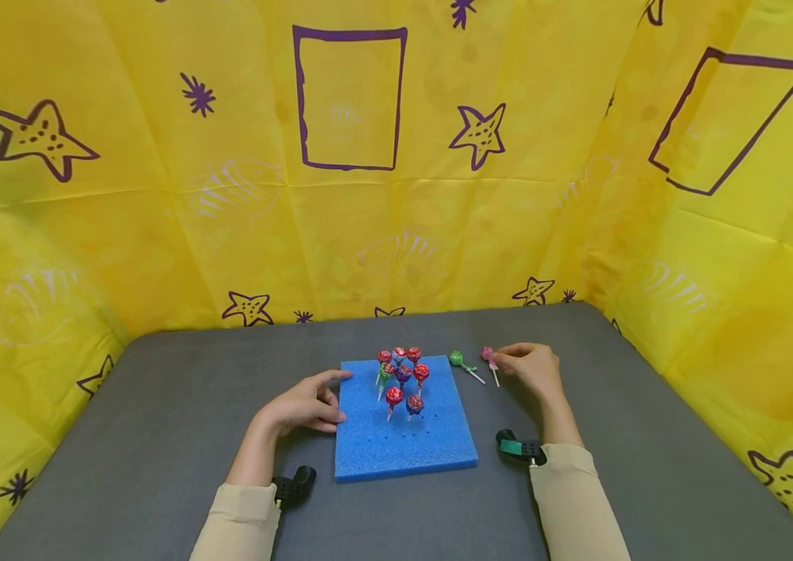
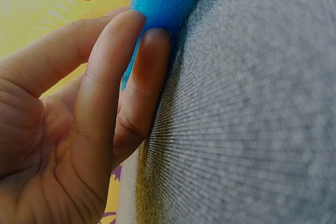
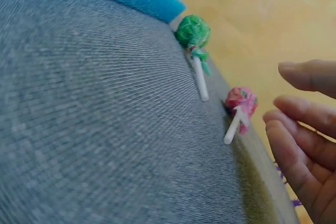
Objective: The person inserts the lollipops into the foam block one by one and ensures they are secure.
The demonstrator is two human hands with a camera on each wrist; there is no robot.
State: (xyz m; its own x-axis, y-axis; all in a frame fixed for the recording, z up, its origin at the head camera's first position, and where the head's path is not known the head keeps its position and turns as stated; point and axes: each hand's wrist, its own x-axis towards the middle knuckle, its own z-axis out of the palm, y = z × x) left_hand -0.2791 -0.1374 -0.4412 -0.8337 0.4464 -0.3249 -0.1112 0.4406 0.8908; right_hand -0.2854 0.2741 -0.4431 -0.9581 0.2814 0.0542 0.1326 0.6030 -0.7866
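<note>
A blue foam block (image 1: 368, 456) lies on the table with several lollipops (image 1: 394, 396) standing upright in it, wrapped in red, purple and green. My left hand (image 1: 303, 403) is at the block's left side, its fingertips touching the foam edge; the left wrist view shows extended fingers (image 2: 100, 66) against the blue side. On the right, a pink lollipop (image 3: 241, 100) lies on the table, its white stick toward me. Beside it is my right hand (image 1: 530, 366), with thumb and fingers apart and nothing between them in the right wrist view. A green lollipop (image 1: 456, 358) lies between the block and the pink one.
Small holes (image 1: 403, 435) dot the front part of the foam. The grey table (image 1: 179, 421) is enclosed by a yellow curtain (image 1: 368, 234) with purple drawings along its back and sides. Black wrist devices (image 1: 294, 487) sit near both cuffs.
</note>
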